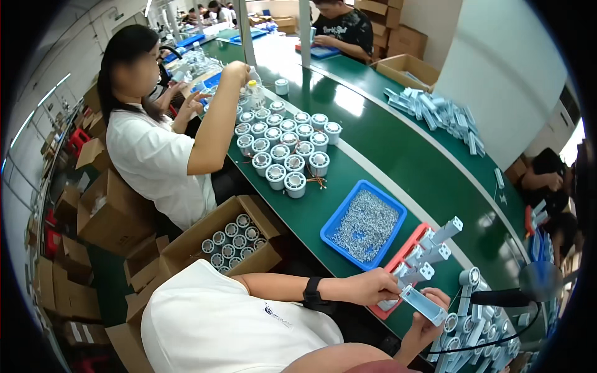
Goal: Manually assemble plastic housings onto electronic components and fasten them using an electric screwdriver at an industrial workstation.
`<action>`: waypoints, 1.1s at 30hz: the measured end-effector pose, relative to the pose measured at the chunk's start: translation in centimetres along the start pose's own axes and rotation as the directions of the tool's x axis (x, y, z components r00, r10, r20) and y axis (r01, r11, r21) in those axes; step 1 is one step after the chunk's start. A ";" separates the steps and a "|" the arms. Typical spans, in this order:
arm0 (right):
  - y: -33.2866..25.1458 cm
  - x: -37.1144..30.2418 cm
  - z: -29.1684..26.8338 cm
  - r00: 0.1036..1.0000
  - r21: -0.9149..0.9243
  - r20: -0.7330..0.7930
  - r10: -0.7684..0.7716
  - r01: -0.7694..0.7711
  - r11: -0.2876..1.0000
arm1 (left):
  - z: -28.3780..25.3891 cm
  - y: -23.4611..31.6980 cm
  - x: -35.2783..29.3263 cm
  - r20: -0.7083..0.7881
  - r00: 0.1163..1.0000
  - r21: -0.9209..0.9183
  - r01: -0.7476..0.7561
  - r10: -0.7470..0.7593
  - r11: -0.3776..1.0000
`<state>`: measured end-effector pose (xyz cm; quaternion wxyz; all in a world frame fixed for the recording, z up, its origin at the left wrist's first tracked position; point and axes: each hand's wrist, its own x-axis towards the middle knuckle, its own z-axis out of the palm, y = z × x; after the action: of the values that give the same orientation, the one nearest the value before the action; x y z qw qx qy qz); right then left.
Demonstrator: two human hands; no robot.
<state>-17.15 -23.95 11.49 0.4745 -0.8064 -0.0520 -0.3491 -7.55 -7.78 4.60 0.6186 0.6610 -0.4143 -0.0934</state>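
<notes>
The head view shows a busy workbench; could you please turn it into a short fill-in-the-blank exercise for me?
1. The pale-blue part lies in the ____ hand, while the fingers of the left hand are at one end of it.
2. The colour of the wristband on the left arm is ____.
3. The tray of small metal pieces is coloured ____.
4. The table surface beneath that tray is coloured ____.

Missing words: right; black; blue; green.

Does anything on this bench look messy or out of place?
Mainly the thin brownish wires, splayed untidily on the green bench beside the clustered white cylinders. One similar cylinder also stands apart from the rest.
</notes>
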 end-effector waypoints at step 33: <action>3.6 -0.3 -1.4 0.911 0.211 0.318 0.262 -0.338 0.917 | -0.2 -0.2 -0.2 0.050 0.998 -0.077 0.029 -0.026 0.997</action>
<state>-16.60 -26.99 9.07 0.6124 -0.7766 -0.0393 -0.1425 -7.44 -7.54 4.37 0.6321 0.6396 -0.4164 -0.1342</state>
